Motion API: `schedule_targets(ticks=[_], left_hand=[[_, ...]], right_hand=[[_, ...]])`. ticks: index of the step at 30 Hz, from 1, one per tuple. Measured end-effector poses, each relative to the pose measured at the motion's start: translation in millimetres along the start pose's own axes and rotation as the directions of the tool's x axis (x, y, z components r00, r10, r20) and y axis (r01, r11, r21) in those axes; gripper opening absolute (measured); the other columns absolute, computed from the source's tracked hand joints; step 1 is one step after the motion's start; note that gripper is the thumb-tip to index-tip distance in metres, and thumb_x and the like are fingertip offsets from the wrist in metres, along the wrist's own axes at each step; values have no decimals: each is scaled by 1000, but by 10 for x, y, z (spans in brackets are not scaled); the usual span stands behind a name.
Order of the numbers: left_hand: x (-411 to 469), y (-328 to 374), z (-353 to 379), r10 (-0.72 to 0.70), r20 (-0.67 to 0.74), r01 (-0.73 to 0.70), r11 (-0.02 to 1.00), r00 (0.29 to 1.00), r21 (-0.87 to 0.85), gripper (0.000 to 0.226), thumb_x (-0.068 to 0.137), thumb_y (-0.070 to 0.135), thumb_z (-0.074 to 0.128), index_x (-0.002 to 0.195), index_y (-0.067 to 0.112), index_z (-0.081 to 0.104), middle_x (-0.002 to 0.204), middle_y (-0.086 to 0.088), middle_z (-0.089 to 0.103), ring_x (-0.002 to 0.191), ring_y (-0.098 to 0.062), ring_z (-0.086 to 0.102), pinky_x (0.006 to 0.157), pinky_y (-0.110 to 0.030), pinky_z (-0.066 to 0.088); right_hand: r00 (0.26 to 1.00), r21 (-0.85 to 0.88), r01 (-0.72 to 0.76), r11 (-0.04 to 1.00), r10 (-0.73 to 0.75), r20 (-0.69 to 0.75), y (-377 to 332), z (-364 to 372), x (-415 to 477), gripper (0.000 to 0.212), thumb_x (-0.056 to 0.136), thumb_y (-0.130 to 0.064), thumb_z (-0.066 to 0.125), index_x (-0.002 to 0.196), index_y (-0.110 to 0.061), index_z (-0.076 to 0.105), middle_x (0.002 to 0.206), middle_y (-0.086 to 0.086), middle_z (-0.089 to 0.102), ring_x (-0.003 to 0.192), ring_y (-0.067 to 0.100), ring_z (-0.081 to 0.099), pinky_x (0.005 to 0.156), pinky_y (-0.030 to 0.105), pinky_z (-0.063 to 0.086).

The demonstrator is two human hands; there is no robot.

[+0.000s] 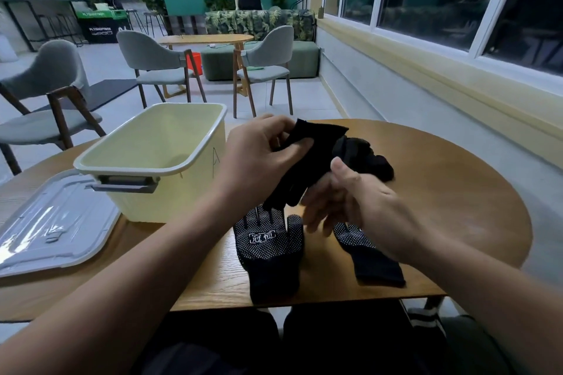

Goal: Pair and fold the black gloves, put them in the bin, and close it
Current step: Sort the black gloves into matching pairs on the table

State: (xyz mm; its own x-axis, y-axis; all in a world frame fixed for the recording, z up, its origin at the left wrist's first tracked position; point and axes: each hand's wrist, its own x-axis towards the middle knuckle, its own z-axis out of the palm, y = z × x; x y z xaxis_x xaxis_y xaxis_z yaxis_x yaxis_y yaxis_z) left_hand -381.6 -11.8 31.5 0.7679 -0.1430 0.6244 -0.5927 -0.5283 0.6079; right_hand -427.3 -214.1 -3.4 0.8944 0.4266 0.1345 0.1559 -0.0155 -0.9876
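We start with the round wooden table [432,198], which carries everything. On its left part stands the pale yellow plastic bin [195,158], open and with nothing visible inside. Its grey plastic lid [54,228] lies flat just beside it, near the table's left edge.

Above the middle of the table, the left hand [259,155] pinches the cuff end of a plain black glove [307,161] between thumb and fingers. The glove hangs slanted, with its fingers pointing down towards us. The right hand [344,201] sits just under and beside those hanging fingers with its thumb raised against the fabric. Its fingers are blurred, so we cannot tell whether they grip anything.

Below the hands, a black glove with white grip dots [271,250] lies flat, its cuff reaching the near edge. A second dotted glove [371,259] lies to its right, apart from it. Behind the right hand sits a dark heap of gloves [374,161].

We judge the pairing barely begun. The main risk is a mismatch, since the raised glove shows no dots on the side facing us and could be matched to the wrong partner. The limp fabric may also slip from so light a pinch. A cuff at the table's near edge could be swept to the floor by a forearm.
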Motion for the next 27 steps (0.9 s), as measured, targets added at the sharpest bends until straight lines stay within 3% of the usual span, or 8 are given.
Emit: schedule_targets(ticks=[2, 4, 10, 14, 17, 19, 24, 27], left_hand=[[-24, 40, 71, 76, 12, -77, 997, 997, 23, 7, 91, 28, 80, 92, 23, 75, 78, 11, 62, 70, -10, 58, 64, -23, 46], [-59, 90, 148, 154, 24, -156, 987, 988, 49, 10, 90, 27, 81, 92, 20, 73, 81, 13, 61, 73, -10, 58, 66, -27, 47], [-256, 205, 382, 301, 54, -305, 949, 952, 82, 11, 87, 22, 79, 97, 16, 77, 89, 3, 65, 81, -19, 63, 70, -40, 52], [-439, 161, 559, 350, 116, -365, 918, 930, 154, 17, 83, 24, 76, 100, 21, 77, 95, 6, 64, 88, -20, 62, 73, -47, 52], [-581, 98, 705, 373, 166, -403, 890, 913, 214, 16, 87, 29, 77, 103, 26, 78, 96, 9, 66, 91, -18, 62, 75, -45, 49], [-660, 32, 824, 372, 198, -412, 882, 907, 228, 15, 92, 31, 74, 106, 27, 80, 97, 10, 68, 89, -18, 62, 75, -44, 49], [-823, -53, 1069, 317, 306, -398, 882, 898, 254, 21, 94, 38, 64, 107, 31, 80, 95, 11, 68, 87, -19, 62, 76, -42, 52], [-885, -59, 1139, 299, 363, -407, 873, 882, 269, 28, 92, 43, 56, 102, 33, 80, 89, 11, 67, 85, -18, 61, 76, -34, 50]], right_hand=[[968, 204, -223, 953, 192, 162, 60, 11, 5, 97, 104, -72, 16, 123, 8, 68, 117, 34, 71, 113, 48, 67, 82, 42, 54], [937, 385, -326, 863, 242, 251, 126, 3, 34, 111, 95, -85, 15, 137, 6, 62, 132, 34, 65, 127, 48, 61, 92, 46, 53], [966, 667, -257, 699, 197, 165, 206, -196, 96, 101, 98, -85, 21, 147, -5, 58, 144, 26, 57, 127, 40, 57, 103, 50, 48], [969, 716, -224, 661, 226, 96, 267, -461, 120, 103, 96, -86, 24, 148, -3, 58, 147, 24, 56, 122, 36, 62, 110, 47, 42], [971, 761, -222, 609, 205, 120, 319, -600, 161, 104, 97, -84, 30, 160, -1, 38, 165, 26, 35, 145, 38, 44, 128, 50, 24], [976, 782, -202, 589, 189, 110, 354, -677, 181, 103, 99, -82, 33, 164, -3, 27, 169, 27, 25, 156, 39, 28, 131, 53, 15], [965, 783, -100, 614, 251, -74, 499, -850, 205, 95, 102, -73, 42, 162, -1, 33, 165, 21, 37, 150, 40, 42, 121, 56, 38], [949, 754, -102, 648, 292, -122, 560, -907, 207, 95, 101, -73, 40, 157, 4, 39, 158, 29, 44, 146, 43, 47, 115, 58, 45]])
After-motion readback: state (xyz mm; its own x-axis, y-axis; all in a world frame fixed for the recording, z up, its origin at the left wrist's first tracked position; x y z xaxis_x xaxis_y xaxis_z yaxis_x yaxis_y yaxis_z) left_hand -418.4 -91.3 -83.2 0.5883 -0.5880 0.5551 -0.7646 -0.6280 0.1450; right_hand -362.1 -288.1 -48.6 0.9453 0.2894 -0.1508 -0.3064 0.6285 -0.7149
